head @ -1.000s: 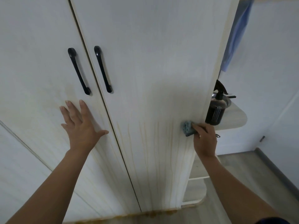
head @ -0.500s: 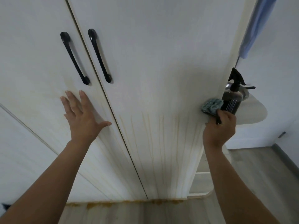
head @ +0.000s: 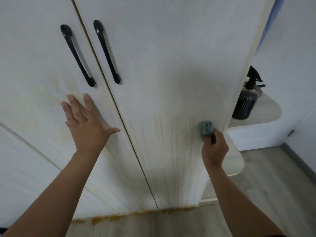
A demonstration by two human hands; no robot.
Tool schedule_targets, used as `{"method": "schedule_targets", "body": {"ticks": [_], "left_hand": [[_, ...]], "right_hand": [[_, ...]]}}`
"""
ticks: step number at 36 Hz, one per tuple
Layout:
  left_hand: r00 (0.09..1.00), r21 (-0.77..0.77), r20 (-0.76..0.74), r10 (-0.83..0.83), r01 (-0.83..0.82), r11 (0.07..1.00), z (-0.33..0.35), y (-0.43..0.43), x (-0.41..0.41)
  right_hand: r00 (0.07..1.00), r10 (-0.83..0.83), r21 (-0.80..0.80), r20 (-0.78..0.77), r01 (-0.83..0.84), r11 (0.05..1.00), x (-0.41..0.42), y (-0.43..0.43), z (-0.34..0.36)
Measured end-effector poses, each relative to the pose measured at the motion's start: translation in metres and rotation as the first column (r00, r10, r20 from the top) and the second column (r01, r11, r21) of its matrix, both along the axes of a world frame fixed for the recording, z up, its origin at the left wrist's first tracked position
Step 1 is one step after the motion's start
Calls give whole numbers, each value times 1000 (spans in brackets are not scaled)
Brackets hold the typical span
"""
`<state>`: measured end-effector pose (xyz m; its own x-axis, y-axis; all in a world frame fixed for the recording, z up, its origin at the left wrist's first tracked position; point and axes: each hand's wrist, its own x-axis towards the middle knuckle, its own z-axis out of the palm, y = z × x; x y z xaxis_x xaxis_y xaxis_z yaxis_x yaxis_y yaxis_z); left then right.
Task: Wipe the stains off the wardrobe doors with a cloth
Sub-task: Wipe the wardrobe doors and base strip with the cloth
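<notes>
Yellowish drip stains (head: 172, 151) streak the lower right wardrobe door (head: 171, 65). At about 4 o'clock from centre, the right hand (head: 214, 149) grips a blue-green cloth (head: 206, 127) pressed against that door. The left hand (head: 85, 124), fingers spread flat, rests on the left door (head: 34, 65) below its black handle (head: 77, 55).

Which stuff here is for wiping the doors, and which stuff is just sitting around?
For the job:
- blue-green cloth, gripped in the right hand
- right wardrobe door with yellowish drip stains
- left wardrobe door, left hand pressed flat on it

Just sitting around:
- dark spray bottle on the side shelf
- blue fabric hanging top right
- two black door handles
</notes>
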<state>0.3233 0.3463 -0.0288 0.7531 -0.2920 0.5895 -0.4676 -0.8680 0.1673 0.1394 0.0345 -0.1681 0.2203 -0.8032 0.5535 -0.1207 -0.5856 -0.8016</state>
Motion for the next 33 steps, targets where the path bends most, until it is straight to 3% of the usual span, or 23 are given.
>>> {"method": "schedule_targets", "body": {"ticks": [3, 7, 11, 14, 16, 18, 22, 27, 30, 33], "left_hand": [[1000, 12, 11, -7, 7, 1000, -1, 1, 3], [999, -11, 15, -34, 34, 999, -2, 0, 0], [999, -15, -2, -32, 32, 999, -3, 1, 1], [999, -11, -28, -31, 30, 999, -3, 0, 1], [999, -5, -40, -26, 26, 1000, -3, 1, 1], [999, 7, -46, -16, 16, 1000, -3, 1, 2], [999, 6, -53, -8, 9, 1000, -2, 1, 0], [999, 5, -50, -1, 1, 1000, -1, 1, -2], [999, 13, -43, 12, -11, 1000, -1, 1, -1], [999, 21, -35, 18, -17, 1000, -2, 2, 0]], "right_hand": [[950, -202, 148, 236, 170, 974, 2, -9, 46], [920, -255, 114, 298, 231, 966, 19, -17, 80], [962, -225, -29, 155, 232, 972, 40, 7, 56], [992, -96, -288, -79, 70, 955, 33, 21, 22], [984, -41, -371, -172, -27, 928, 22, 19, 12], [996, -44, -262, -72, 24, 965, 14, 12, 23], [944, -231, 47, 236, 227, 973, 11, -9, 71], [926, -268, 96, 265, 252, 963, 34, -1, 90], [966, -163, -101, 202, 186, 977, 53, 27, 66], [1000, 18, -358, -14, -22, 934, 51, 51, 31]]}}
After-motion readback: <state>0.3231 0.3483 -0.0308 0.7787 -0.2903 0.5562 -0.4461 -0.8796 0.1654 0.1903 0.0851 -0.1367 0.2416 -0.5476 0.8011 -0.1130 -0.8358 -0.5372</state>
